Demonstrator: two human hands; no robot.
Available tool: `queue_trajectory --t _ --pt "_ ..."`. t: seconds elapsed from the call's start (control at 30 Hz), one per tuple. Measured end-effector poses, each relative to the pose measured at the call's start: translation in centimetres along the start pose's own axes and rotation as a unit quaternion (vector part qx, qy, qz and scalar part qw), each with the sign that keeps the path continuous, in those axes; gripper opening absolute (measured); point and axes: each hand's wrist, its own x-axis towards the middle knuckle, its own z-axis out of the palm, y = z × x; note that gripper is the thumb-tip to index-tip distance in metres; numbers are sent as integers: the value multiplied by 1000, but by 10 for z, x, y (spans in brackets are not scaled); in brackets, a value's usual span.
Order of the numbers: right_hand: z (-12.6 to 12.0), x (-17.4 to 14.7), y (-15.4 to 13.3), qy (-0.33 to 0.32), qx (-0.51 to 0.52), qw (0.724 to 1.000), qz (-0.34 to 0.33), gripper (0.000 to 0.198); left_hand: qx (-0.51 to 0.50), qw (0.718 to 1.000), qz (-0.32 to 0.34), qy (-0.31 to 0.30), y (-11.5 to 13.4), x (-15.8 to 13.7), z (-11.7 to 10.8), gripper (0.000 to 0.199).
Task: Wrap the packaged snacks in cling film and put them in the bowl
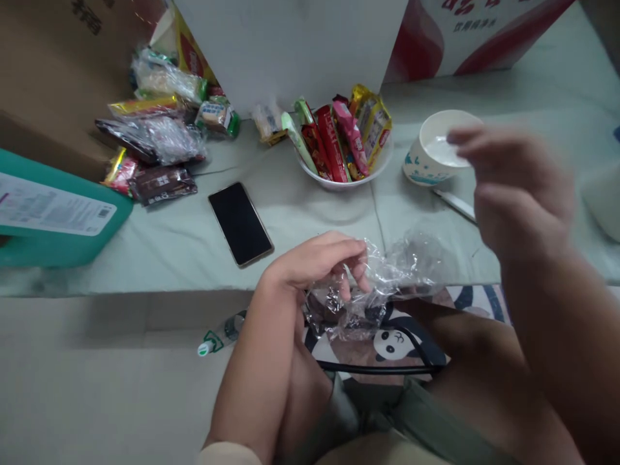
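My left hand [334, 258] is at the table's front edge, its bent fingers closed on crumpled clear plastic wrap [416, 258]. The wrap spreads right over the edge and hangs down above my lap. Raised at the right, my right hand [523, 187] is smeared by motion, its fingertips overlapping the rim of a paper bowl [429, 158] in this view. Whether they touch it, or hold anything, I cannot make out. A white stick-like utensil [455, 205] lies beside the bowl, partly hidden behind that hand.
Wrapped snacks fill a white bowl [334, 185] at the back. A phone [241, 224] lies left of centre, near a heap of snack packets [165, 139]. A green container [97, 239] stands at left, cartons [310, 45] behind. Below is a plastic bottle [225, 332].
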Motion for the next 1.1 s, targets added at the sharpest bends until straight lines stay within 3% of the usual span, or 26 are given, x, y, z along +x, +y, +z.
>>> queue_trajectory --t 0.1,0.2,0.23,0.27,0.33,0.37,0.47,0.53,0.67,0.77,0.83,0.93,1.0,1.1 --pt "0 -61 28 -63 114 991 31 56 -50 998 39 -19 -4 0 -1 36" --pt "21 -86 46 -117 117 985 43 91 -83 995 55 -24 -2 2 4 41" --pt "28 -86 46 -108 109 987 42 89 -88 994 53 -21 -1 4 6 43" --pt "33 -84 44 -87 104 990 43 74 -88 995 49 -14 0 7 7 44" --pt "37 -77 35 -32 114 991 63 26 -73 996 39 21 3 12 7 45" --pt "36 -73 31 -3 130 988 82 16 -60 996 39 56 4 15 6 45" --pt "24 -69 24 66 194 963 173 35 7 977 45 208 5 20 -2 39" --pt "16 -70 28 96 236 933 255 39 73 959 42 271 3 20 -8 37" --pt "8 -69 47 109 288 858 410 34 132 957 60 252 2 13 -16 40" --pt "8 -66 55 120 299 831 454 28 154 963 46 216 2 12 -18 35" --pt "7 -66 58 126 311 823 458 23 155 959 48 231 1 16 -18 34" --pt "3 -72 60 125 290 838 445 11 51 930 140 337 0 26 -17 30" --pt "1 -79 61 113 209 881 408 28 -22 905 181 385 -1 32 -15 28" --pt "1 -86 63 77 38 958 273 53 -28 911 166 376 -1 36 -11 26"
